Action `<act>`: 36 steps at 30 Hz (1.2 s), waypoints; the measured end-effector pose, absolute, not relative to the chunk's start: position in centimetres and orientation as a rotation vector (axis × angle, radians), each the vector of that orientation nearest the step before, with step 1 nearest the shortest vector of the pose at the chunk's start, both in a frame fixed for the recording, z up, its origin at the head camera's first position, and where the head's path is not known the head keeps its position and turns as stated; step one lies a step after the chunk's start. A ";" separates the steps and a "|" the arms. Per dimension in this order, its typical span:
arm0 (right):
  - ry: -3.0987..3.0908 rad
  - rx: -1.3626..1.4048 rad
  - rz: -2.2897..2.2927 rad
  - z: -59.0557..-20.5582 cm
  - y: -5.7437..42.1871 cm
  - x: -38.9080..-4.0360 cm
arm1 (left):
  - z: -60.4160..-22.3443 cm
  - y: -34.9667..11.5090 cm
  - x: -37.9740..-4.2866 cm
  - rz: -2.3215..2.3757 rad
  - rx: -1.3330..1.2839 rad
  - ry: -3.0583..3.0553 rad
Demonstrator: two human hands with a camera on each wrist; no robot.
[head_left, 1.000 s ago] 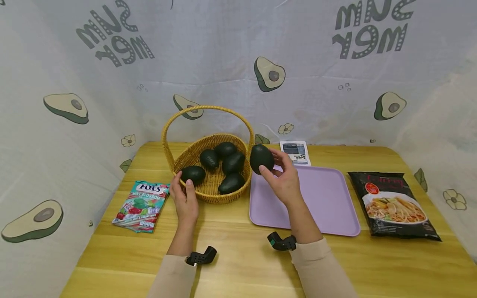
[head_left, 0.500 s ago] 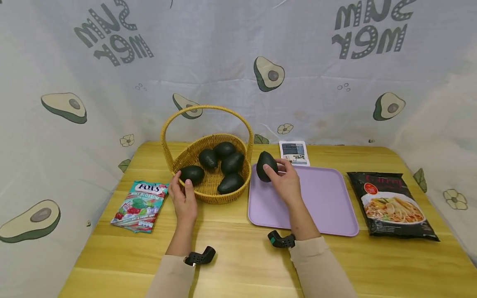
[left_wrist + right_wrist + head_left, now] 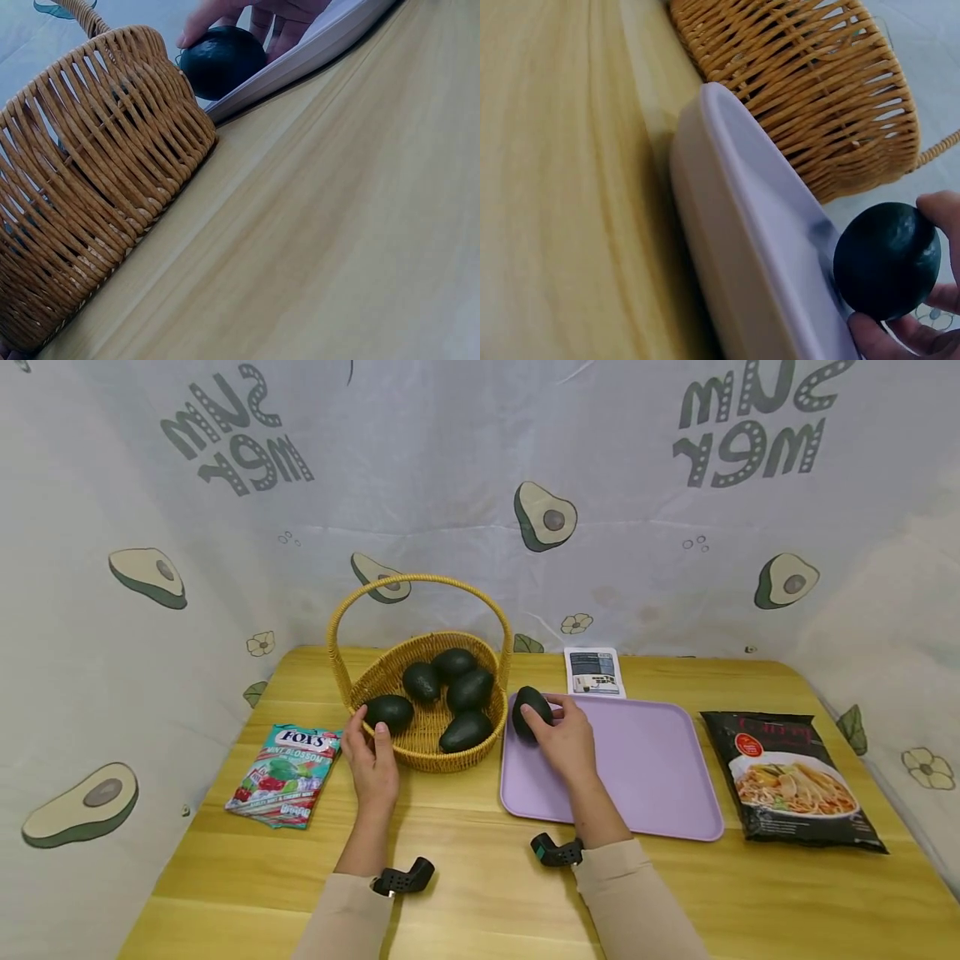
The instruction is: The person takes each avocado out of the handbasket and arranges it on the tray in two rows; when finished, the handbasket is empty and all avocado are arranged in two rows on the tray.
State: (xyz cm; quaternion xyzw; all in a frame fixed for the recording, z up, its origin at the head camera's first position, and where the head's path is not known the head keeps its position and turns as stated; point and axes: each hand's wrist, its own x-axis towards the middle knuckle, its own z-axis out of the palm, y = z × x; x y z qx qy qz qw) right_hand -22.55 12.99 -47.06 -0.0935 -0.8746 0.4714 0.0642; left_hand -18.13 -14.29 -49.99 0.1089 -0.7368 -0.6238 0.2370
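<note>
My right hand pinches a dark green avocado between thumb and fingers, over the back left corner of the lilac tray. In the right wrist view the avocado hangs close over the tray floor, with its shadow beside it. My left hand touches the front left of the yellow wicker basket, thumb and fingers spread at the rim. Several avocados lie in the basket, one of them right behind that thumb. Only the basket's woven wall shows large in the left wrist view.
A candy bag lies left of the basket, and a black noodle packet lies right of the tray. Behind the tray is a white printed packet. The basket's tall handle arches up before the curtain.
My right hand has brought the avocado from beside the basket's right rim down over the tray's back left corner. The left hand has stayed at the basket.
</note>
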 end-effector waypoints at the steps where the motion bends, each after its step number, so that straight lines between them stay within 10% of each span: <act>1: -2.651 -0.283 1.402 -47.1 12.9 -22.5 | -50.0 -14.3 -18.1 -1.711 0.295 -2.019; 36: -2.699 -0.024 1.578 -47.1 13.3 -22.4 | -50.3 -14.4 -18.2 -1.664 0.263 -2.032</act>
